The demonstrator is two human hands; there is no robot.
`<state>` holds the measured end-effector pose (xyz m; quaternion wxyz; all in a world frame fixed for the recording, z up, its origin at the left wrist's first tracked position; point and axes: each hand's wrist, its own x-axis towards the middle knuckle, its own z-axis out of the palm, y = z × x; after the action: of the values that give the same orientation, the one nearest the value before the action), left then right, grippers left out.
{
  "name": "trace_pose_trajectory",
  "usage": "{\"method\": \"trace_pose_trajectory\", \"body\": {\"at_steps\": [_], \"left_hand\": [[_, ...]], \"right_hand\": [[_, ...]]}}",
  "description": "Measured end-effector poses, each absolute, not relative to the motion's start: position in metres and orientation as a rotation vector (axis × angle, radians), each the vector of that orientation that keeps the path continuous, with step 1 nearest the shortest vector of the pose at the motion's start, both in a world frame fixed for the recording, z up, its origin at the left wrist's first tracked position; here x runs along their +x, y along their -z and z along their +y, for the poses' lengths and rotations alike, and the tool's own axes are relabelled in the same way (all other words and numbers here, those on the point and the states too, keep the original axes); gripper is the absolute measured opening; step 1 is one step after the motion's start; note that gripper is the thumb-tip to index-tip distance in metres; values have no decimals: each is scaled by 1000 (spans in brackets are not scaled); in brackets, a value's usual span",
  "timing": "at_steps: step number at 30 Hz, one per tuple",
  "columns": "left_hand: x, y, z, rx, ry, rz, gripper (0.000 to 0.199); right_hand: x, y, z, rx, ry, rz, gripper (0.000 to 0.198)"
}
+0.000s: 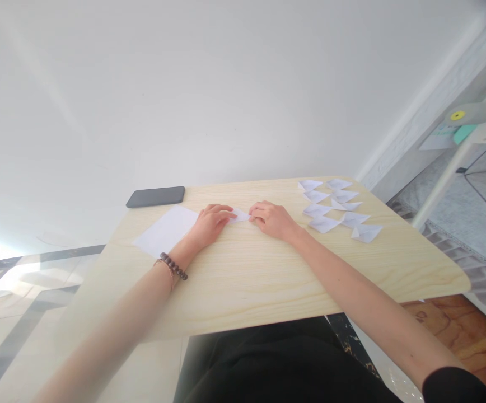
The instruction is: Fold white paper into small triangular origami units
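Between my two hands a small folded piece of white paper lies on the wooden table. My left hand has its fingers closed on the paper's left end. At the paper's right end, my right hand pinches it with thumb and fingers together. A flat white sheet lies just left of my left hand, its near right part covered by my wrist and hand. To the right of my right hand, several small folded paper pieces sit in two rough columns.
A dark phone-like slab lies at the table's far left corner. The pale wooden table stands against a white wall. A white metal frame rises beyond the table's right side.
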<state>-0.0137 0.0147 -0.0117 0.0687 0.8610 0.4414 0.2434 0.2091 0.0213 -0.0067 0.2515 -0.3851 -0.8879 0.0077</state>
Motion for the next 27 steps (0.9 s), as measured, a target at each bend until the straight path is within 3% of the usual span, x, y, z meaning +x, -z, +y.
{"method": "trace_pose_trajectory", "body": {"at_steps": [4,12,22,27], "left_hand": [[-11,10,15,2734,-712,1099,27],[-5,3,11,2898,-643,1237,27],[-5,1,7,2904,-667,1339,25],[-6,1,10,2919,-866,1207,19]], "right_hand": [[210,9,20,-1044,-97,-2373,19],[203,17,25,-984,-179,-2321,18],[197,12,26,-933,87,-2389,20],[194,8,20,-947,105,-2355,20]]}}
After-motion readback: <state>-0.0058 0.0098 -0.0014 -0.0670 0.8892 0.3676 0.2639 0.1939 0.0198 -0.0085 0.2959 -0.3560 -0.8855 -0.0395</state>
